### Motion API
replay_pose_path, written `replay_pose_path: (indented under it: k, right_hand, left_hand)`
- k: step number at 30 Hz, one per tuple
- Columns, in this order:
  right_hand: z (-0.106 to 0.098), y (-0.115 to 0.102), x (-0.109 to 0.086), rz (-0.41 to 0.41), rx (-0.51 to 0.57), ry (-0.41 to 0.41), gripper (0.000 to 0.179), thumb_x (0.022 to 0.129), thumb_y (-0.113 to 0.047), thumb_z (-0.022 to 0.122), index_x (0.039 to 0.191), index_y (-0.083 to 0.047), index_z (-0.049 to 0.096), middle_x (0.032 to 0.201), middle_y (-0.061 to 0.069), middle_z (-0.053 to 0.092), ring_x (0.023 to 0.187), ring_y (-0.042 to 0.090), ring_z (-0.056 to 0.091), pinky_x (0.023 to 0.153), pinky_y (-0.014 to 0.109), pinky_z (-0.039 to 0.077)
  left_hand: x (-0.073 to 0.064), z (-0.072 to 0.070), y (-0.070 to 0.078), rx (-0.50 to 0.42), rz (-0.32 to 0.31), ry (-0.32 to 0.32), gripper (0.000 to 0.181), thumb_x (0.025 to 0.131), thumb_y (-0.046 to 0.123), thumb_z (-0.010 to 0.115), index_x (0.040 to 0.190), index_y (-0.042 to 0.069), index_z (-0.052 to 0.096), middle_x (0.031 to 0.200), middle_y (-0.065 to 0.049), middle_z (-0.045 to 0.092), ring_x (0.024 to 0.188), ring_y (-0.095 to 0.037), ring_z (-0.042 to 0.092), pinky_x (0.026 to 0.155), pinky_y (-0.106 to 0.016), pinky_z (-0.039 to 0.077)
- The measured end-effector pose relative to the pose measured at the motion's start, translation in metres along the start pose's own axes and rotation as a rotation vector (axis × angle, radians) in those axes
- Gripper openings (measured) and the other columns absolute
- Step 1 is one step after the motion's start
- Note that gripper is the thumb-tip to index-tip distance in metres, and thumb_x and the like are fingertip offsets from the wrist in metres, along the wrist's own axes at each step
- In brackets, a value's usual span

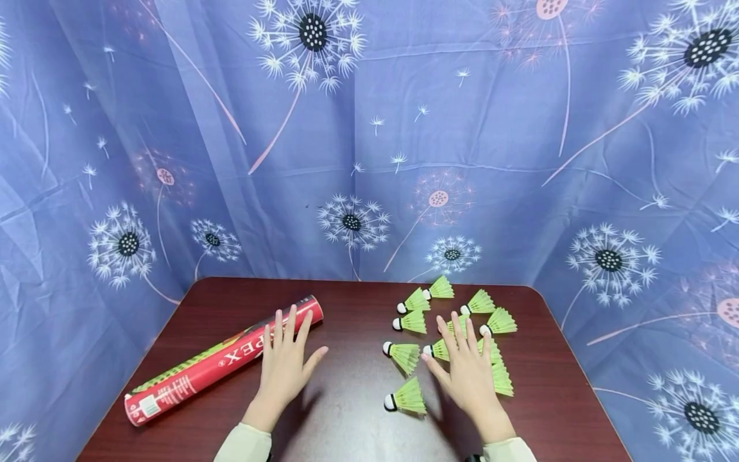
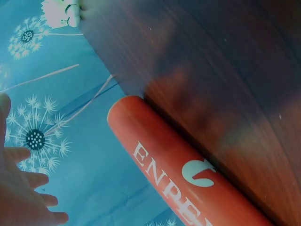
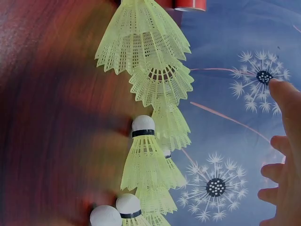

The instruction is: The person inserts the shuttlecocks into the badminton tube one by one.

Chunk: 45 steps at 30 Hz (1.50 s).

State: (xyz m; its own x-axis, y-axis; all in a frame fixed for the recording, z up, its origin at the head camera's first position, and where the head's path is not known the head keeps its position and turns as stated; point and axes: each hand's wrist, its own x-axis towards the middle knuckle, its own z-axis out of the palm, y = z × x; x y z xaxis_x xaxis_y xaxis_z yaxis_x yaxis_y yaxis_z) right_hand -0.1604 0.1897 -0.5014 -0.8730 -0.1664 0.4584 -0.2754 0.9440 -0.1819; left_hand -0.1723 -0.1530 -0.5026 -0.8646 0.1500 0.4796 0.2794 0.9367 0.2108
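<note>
My left hand (image 1: pixel 285 366) is spread with straight fingers above the table, overlapping the right part of a red shuttlecock tube (image 1: pixel 202 375) in the head view. That tube lies on its side at a slant, with white lettering, a green pattern and a barcode; its lettered side (image 2: pixel 155 136) shows in the left wrist view. Over on the right, my right hand (image 1: pixel 469 375) is also spread, palm down, above several yellow-green shuttlecocks and partly hiding some. One shuttlecock (image 1: pixel 410 396) lies nearest the front, its white cork pointing left. Neither hand holds anything.
The dark red-brown table (image 1: pixel 346 385) has rounded far corners. Behind it and at both sides hangs a blue curtain (image 1: pixel 277 212) with dandelion prints. More shuttlecocks (image 1: pixel 441 287) lie toward the table's back edge, some close together.
</note>
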Motion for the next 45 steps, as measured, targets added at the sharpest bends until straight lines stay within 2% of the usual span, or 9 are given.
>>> replay_pose_path:
  k: [7, 14, 21, 27, 31, 34, 39, 44, 45]
  right_hand:
    - [-0.002, 0.002, 0.000, -0.010, 0.029, -0.006, 0.074, 0.089, -0.055, 0.056, 0.148, -0.014, 0.039, 0.153, 0.019, 0.030, 0.140, 0.042, 0.025, 0.112, 0.062, 0.006]
    - [-0.001, 0.006, -0.001, -0.017, 0.090, -0.008, 0.069, 0.092, -0.050, 0.055, 0.147, -0.013, 0.040, 0.152, 0.017, 0.033, 0.138, 0.043, 0.028, 0.115, 0.056, 0.003]
    - [-0.002, 0.010, -0.003, -0.032, 0.180, -0.031, 0.066, 0.092, -0.042, 0.059, 0.146, -0.009, 0.041, 0.152, 0.014, 0.035, 0.137, 0.040, 0.032, 0.109, 0.061, 0.020]
    - [-0.002, 0.013, -0.007, -0.069, 0.231, -0.020, 0.065, 0.090, -0.035, 0.065, 0.145, -0.009, 0.042, 0.148, 0.015, 0.041, 0.134, 0.038, 0.037, 0.105, 0.062, 0.026]
    - [0.001, 0.016, -0.011, -0.090, 0.262, -0.014, 0.065, 0.090, -0.031, 0.066, 0.146, -0.010, 0.041, 0.146, 0.014, 0.044, 0.132, 0.038, 0.040, 0.103, 0.061, 0.029]
    - [0.003, 0.018, -0.014, -0.095, 0.285, -0.016, 0.065, 0.090, -0.029, 0.066, 0.146, -0.009, 0.041, 0.146, 0.013, 0.045, 0.131, 0.036, 0.042, 0.103, 0.058, 0.031]
    - [0.007, 0.020, -0.021, -0.099, 0.313, -0.032, 0.062, 0.090, -0.027, 0.067, 0.145, -0.009, 0.043, 0.145, 0.012, 0.046, 0.130, 0.035, 0.043, 0.103, 0.054, 0.034]
    - [0.010, 0.022, -0.025, -0.114, 0.333, -0.038, 0.060, 0.090, -0.025, 0.066, 0.144, -0.008, 0.044, 0.143, 0.012, 0.048, 0.129, 0.035, 0.045, 0.100, 0.055, 0.037]
    - [0.010, 0.022, -0.026, -0.115, 0.336, -0.040, 0.060, 0.091, -0.025, 0.066, 0.144, -0.008, 0.045, 0.142, 0.012, 0.049, 0.129, 0.034, 0.045, 0.100, 0.055, 0.037]
  left_hand:
    - [0.004, -0.002, -0.012, 0.032, 0.052, 0.013, 0.075, 0.084, 0.044, 0.069, 0.145, 0.011, 0.042, 0.150, -0.021, 0.033, 0.138, -0.048, 0.023, 0.110, -0.063, 0.016]
    - [0.012, -0.007, -0.025, 0.030, 0.106, -0.017, 0.068, 0.085, 0.041, 0.069, 0.141, 0.009, 0.047, 0.150, -0.019, 0.035, 0.138, -0.045, 0.026, 0.110, -0.060, 0.019]
    - [0.022, -0.011, -0.044, 0.031, 0.195, -0.049, 0.071, 0.084, 0.038, 0.071, 0.143, 0.009, 0.046, 0.146, -0.020, 0.041, 0.136, -0.043, 0.032, 0.111, -0.056, 0.022]
    - [0.028, -0.011, -0.062, 0.030, 0.292, -0.032, 0.070, 0.081, 0.033, 0.074, 0.139, 0.004, 0.048, 0.140, -0.022, 0.048, 0.131, -0.043, 0.041, 0.108, -0.057, 0.030]
    - [0.031, -0.007, -0.078, 0.043, 0.365, -0.019, 0.068, 0.081, 0.030, 0.075, 0.138, 0.002, 0.050, 0.136, -0.022, 0.051, 0.127, -0.043, 0.045, 0.105, -0.056, 0.034]
    - [0.032, -0.004, -0.091, 0.056, 0.410, -0.039, 0.066, 0.081, 0.028, 0.075, 0.137, 0.002, 0.051, 0.135, -0.021, 0.052, 0.127, -0.041, 0.046, 0.105, -0.054, 0.035]
    - [0.032, 0.005, -0.111, 0.063, 0.454, -0.109, 0.062, 0.087, 0.032, 0.069, 0.138, 0.003, 0.050, 0.138, -0.019, 0.051, 0.131, -0.037, 0.043, 0.107, -0.052, 0.033]
    - [0.036, 0.015, -0.124, 0.080, 0.507, -0.108, 0.061, 0.087, 0.033, 0.069, 0.138, 0.003, 0.051, 0.137, -0.018, 0.052, 0.129, -0.036, 0.046, 0.106, -0.050, 0.035]
    - [0.036, 0.017, -0.126, 0.085, 0.513, -0.106, 0.063, 0.083, 0.028, 0.073, 0.137, 0.003, 0.052, 0.136, -0.018, 0.053, 0.128, -0.036, 0.047, 0.105, -0.051, 0.036]
